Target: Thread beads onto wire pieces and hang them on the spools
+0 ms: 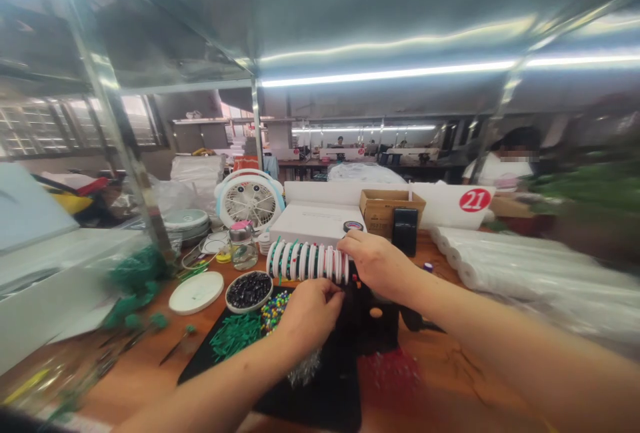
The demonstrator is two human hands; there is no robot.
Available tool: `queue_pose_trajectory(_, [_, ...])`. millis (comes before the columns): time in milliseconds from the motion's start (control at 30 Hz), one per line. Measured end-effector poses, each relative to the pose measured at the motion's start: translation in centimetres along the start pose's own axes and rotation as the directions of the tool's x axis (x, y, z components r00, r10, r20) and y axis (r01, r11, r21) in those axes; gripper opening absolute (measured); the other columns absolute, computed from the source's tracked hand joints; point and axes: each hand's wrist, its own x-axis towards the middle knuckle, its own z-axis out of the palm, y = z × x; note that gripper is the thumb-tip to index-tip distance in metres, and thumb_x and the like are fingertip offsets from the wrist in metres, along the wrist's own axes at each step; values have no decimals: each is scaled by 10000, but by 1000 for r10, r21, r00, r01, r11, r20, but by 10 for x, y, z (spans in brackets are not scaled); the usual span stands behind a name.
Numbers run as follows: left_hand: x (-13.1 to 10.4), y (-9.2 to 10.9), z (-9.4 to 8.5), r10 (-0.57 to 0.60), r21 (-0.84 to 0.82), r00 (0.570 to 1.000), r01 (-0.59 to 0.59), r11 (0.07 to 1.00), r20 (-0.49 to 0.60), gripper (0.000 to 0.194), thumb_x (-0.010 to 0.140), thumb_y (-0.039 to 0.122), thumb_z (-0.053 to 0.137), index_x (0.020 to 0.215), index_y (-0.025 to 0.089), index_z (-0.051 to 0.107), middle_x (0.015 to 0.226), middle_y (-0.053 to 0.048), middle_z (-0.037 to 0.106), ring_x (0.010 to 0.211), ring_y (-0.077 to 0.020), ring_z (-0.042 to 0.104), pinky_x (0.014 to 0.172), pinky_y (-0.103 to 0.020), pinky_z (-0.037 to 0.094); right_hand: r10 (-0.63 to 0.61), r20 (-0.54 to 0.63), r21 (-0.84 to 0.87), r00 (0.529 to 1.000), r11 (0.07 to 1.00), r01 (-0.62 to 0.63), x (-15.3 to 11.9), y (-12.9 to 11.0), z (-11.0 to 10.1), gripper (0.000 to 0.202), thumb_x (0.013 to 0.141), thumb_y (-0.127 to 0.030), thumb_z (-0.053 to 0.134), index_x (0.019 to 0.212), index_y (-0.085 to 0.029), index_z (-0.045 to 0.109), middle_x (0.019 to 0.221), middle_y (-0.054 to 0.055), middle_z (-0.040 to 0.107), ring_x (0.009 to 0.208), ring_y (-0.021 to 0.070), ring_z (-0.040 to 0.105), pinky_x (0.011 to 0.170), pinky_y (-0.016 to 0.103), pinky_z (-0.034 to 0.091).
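Observation:
A row of white discs (305, 261), with green and red bits between them, lies horizontally in the middle of the head view. My right hand (375, 263) has its fingers bent round the right end of the row. Just below that end is my left hand (313, 313), thumb and forefinger pinched together; what they hold is too small to tell. Beside my left hand are a dish of black pieces (249, 291), multicoloured beads (274, 309) and green sticks (236, 334) on a black mat (330, 396).
A white lid (197, 292), glass jar (243, 249) and fan (250, 201) stand left of centre. Behind are a cardboard box (390, 209) and phone (405, 231). Plastic rolls (510, 266) lie right. A person (505, 166) sits beyond. A metal post (125, 139) rises left.

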Motion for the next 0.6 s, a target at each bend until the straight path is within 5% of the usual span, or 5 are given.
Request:
queue_pose_trajectory(233, [-18, -7, -8, -2, -77, 999, 5, 997, 36, 214, 767, 289, 509, 772, 176, 691, 495, 6, 583, 497, -166, 545, 536, -252, 363, 156, -236, 282, 959, 955, -86, -28, -15, -2, 253, 864, -137, 428, 1097, -129, 527, 1072, 128, 566, 997, 226, 536, 866, 364, 441])
queue_pose_trajectory(300, [-31, -10, -18, -28, -151, 1000, 28, 988, -1, 189, 752, 324, 550, 762, 176, 666, 501, 19, 558, 476, -149, 513, 508, -240, 352, 301, -154, 434, 941, 876, -209, -51, -29, -2, 168, 885, -221, 432, 991, -166, 549, 938, 76, 599, 874, 199, 572, 794, 340, 461])
queue_pose_trajectory(433, [-52, -12, -41, -126, -472, 974, 24, 881, -187, 375, 790, 521, 487, 602, 198, 458, 399, 79, 375, 363, -83, 306, 396, -197, 238, 412, 367, 621, 834, 559, -550, -84, -58, 22, 153, 824, -307, 534, 808, -168, 594, 764, 35, 632, 721, 172, 592, 650, 277, 466])
queue_pose_trajectory(600, [-51, -4, -47, -195, -687, 944, -44, 726, -266, 379, 820, 522, 449, 638, 190, 449, 375, 90, 337, 357, -67, 249, 374, -176, 201, 512, 561, 757, 651, 0, -653, -58, -86, 67, 502, 756, -516, 580, 1059, -117, 554, 926, 113, 633, 845, 222, 620, 402, 200, 415])
